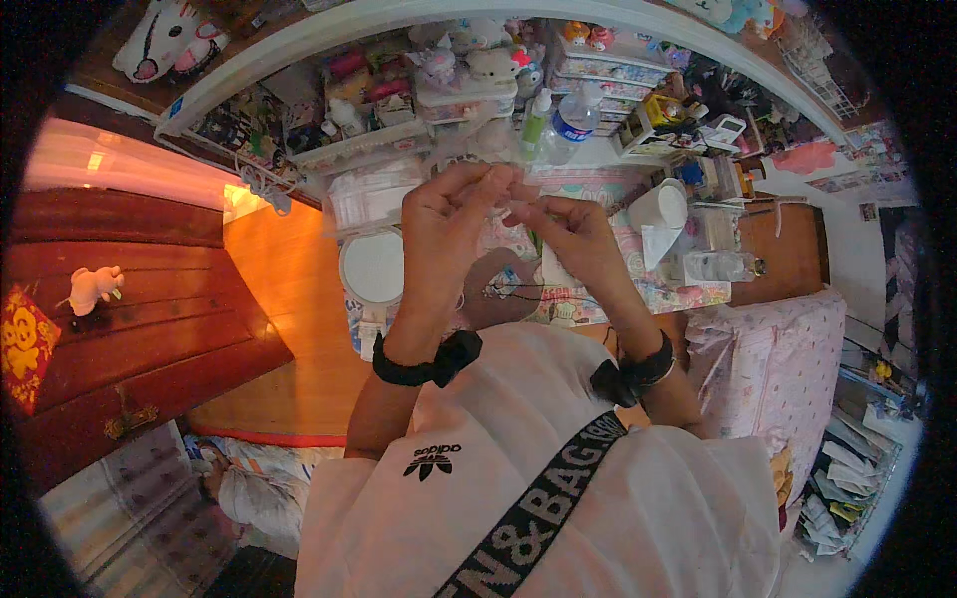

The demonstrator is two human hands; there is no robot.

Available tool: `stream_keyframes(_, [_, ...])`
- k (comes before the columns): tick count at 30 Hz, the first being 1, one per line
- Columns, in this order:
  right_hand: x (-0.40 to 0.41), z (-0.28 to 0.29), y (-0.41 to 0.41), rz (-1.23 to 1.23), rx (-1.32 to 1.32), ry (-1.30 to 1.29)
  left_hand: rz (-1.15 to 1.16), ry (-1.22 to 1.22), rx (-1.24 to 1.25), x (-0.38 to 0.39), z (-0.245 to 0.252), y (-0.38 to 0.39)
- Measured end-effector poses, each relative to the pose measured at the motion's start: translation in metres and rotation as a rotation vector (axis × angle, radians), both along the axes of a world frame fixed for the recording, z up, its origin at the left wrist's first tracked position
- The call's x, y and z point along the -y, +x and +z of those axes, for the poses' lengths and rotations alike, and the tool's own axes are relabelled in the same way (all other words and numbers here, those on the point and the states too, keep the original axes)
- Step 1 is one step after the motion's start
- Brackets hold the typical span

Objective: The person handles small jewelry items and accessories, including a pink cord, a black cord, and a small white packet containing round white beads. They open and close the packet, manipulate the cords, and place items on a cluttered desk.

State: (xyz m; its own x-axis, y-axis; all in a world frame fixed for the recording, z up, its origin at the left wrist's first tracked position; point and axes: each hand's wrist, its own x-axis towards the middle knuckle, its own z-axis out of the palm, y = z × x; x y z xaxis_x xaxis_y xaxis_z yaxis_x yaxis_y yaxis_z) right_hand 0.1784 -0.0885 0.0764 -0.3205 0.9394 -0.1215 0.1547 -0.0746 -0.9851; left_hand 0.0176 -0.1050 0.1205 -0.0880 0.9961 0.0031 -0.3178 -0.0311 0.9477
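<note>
My left hand (452, 205) and my right hand (576, 232) are raised over the desk, their fingertips close together. Something small and pale seems to lie between the fingers, too small and blurred to name. Whether both hands hold it, I cannot tell. Black scrunchies circle both wrists. Below the hands, thin dark cords (557, 286) and a small bluish item (505, 278) lie on the patterned desk mat (564, 308). A round white-faced object (372, 266), perhaps a mirror, is beside my left forearm.
A green spray bottle (535, 125) and a large clear plastic bottle (574, 123) stand behind the hands. To the right are a white paper roll (659, 205) and a clear bottle (721, 266) on its side. Plush toys (490, 69) sit on a white box at the back.
</note>
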Motion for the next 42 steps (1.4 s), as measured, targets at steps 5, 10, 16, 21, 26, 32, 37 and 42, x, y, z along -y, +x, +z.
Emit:
stream_keyframes(5, [0.0,0.003,0.015,-0.005,-0.016,-0.175,-0.046,0.005,-0.133,0.001,-0.006,-0.004])
stream_keyframes(10, [0.004,0.033,0.016,-0.045,-0.128,-0.094,-0.07,-0.023,-0.084,0.008,-0.008,-0.002])
stream_keyframes(16, [-0.007,0.045,-0.005,0.005,-0.244,-0.116,-0.107,0.044,-0.359,0.021,0.0,-0.003])
stream_keyframes(21, [-0.003,0.048,-0.007,0.014,-0.212,0.087,-0.084,0.042,-0.104,0.021,0.002,-0.006])
stream_keyframes(26, [-0.001,0.053,-0.004,0.014,-0.166,0.083,-0.095,0.035,-0.154,0.016,0.0,-0.01])
stream_keyframes(32, [0.002,0.052,-0.006,-0.051,-0.247,0.166,-0.104,0.028,-0.09,0.015,-0.001,-0.007])
stream_keyframes(37, [-0.002,0.044,0.005,-0.264,-0.128,0.026,-0.079,0.021,-0.088,0.017,-0.001,-0.006])
stream_keyframes(42, [0.004,0.022,0.012,-0.246,-0.54,-0.789,-0.032,0.042,-0.067,0.017,-0.005,-0.007])
